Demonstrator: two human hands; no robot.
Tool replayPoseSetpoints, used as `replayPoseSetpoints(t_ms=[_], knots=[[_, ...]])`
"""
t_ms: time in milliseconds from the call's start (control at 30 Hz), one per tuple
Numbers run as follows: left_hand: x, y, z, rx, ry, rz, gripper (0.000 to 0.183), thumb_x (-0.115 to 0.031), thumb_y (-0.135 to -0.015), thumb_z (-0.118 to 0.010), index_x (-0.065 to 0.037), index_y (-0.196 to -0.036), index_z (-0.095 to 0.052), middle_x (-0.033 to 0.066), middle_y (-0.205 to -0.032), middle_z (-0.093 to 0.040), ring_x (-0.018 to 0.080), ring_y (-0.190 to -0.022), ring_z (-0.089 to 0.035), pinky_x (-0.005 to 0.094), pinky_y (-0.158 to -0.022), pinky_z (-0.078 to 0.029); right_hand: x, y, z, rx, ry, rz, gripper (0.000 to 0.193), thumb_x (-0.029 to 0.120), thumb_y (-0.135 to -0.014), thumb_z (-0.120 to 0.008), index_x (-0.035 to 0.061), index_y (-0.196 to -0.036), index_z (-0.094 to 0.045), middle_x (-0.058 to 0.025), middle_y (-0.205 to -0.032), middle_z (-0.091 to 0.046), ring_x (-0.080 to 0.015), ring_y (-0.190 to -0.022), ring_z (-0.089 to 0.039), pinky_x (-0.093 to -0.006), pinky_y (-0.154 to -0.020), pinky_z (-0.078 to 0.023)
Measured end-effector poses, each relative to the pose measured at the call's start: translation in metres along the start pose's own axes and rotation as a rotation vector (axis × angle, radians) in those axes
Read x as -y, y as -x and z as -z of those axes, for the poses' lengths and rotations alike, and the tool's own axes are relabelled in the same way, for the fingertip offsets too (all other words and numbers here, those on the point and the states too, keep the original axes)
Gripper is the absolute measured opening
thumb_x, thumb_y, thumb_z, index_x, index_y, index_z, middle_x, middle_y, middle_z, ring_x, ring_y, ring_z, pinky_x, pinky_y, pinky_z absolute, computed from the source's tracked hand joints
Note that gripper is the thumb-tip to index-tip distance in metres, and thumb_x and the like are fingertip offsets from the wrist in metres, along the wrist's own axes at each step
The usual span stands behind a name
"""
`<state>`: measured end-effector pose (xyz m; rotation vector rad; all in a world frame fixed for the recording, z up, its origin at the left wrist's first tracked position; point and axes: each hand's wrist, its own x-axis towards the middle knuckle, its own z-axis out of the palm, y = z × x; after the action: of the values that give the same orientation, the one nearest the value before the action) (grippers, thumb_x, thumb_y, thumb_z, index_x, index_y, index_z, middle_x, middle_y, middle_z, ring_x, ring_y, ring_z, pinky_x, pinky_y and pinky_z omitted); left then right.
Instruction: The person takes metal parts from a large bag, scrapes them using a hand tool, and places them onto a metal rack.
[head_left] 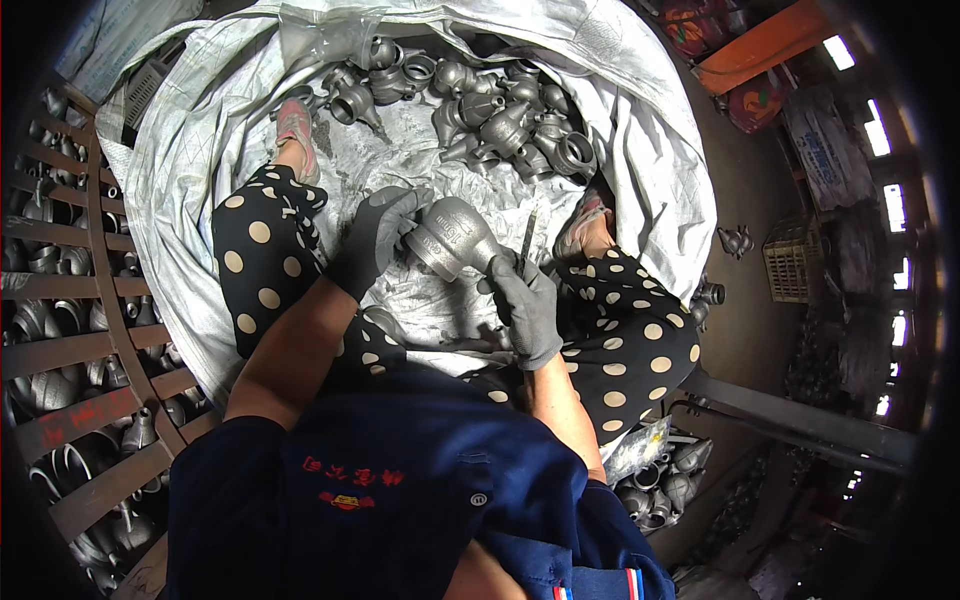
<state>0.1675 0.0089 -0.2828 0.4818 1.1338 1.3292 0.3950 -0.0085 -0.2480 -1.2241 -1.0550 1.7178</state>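
Observation:
In front of my lap is a grey cast-metal pipe fitting (452,238), with a round bulging body, a wide collar and a narrower neck. Raised lettering shows on its surface. My right hand (525,310), in a grey glove, has its fingers closed round the neck. At the wide end is my left hand (375,240), also gloved, its fingers curled against the collar and partly hidden behind the fitting. A thin dark rod (529,232) shows just beyond the right fingers; whether it touches them I cannot tell.
A white woven sack (640,130) spreads round my legs. Piles of similar fittings (505,120) lie at its far side. Barred metal racks with castings (60,290) stand left. A metal bar (800,415), a yellowish crate (787,262) and more fittings (665,490) are at right.

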Motion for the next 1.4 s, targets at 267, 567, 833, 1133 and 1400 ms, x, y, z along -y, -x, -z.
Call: replayPoseSetpoints(t_ms=[267, 567, 833, 1133, 1400], knots=[[0.009, -0.008, 0.007, 0.234, -0.056, -0.075, 0.032, -0.021, -0.096, -0.059, 0.0, -0.12, -0.057, 0.0052, -0.106, -0.06, 0.0106, -0.098, -0.055, 0.0249, -0.089, -0.043, 0.031, 0.01, -0.004, -0.003, -0.073, -0.067, 0.031, 0.019, -0.093, -0.063, -0.0039, -0.114, -0.063, -0.0017, -0.082, -0.064, -0.0041, -0.065, -0.053, -0.0169, -0.058, -0.041], [0.016, -0.006, 0.019, -0.045, -0.032, -0.073, 0.064, -0.039, -0.092, -0.062, -0.009, -0.144, -0.038, 0.0107, -0.13, -0.05, 0.0094, -0.073, -0.056, 0.0267, -0.055, -0.047, 0.023, 0.01, -0.005, -0.062, -0.062, -0.039, 0.032, 0.017, -0.092, -0.063, -0.0063, -0.114, -0.064, -0.0023, -0.081, -0.065, -0.0039, -0.066, -0.053, -0.017, -0.058, -0.04], [0.027, 0.004, -0.023, 0.224, 0.638, 0.259, 0.051, -0.047, -0.093, -0.057, -0.01, -0.128, -0.052, 0.012, -0.121, -0.06, 0.028, -0.111, -0.06, 0.0508, -0.084, -0.055, 0.018, 0.001, -0.021, -0.051, -0.125, 0.115, 0.038, 0.019, -0.095, -0.061, -0.0096, -0.118, -0.059, -0.007, -0.092, -0.067, -0.0077, -0.07, -0.058, -0.02, -0.063, -0.046], [0.019, -0.004, -0.007, 0.267, 0.91, 0.141, 0.048, -0.033, -0.096, -0.054, -0.02, -0.14, -0.041, 0.0128, -0.138, -0.047, 0.0359, -0.122, -0.053, 0.0626, -0.09, -0.05, 0.046, 0.032, -0.023, -0.019, 0.406, 0.429, 0.044, 0.017, -0.101, -0.045, -0.01, -0.135, -0.045, -0.0197, -0.131, -0.057, -0.0201, -0.122, -0.053, -0.0285, -0.102, -0.04], [-0.002, 0.007, -0.013, 0.313, 0.79, 0.071, 0.057, -0.046, -0.093, -0.057, 0.0, -0.127, -0.051, 0.0137, -0.119, -0.061, 0.0284, -0.109, -0.062, 0.0472, -0.092, -0.054, 0.017, 0.033, -0.031, 0.104, 0.829, 0.44, 0.039, 0.011, -0.091, -0.06, 0.0048, -0.13, -0.058, -0.0154, -0.096, -0.067, -0.0196, -0.081, -0.064, -0.0313, -0.076, -0.051]])
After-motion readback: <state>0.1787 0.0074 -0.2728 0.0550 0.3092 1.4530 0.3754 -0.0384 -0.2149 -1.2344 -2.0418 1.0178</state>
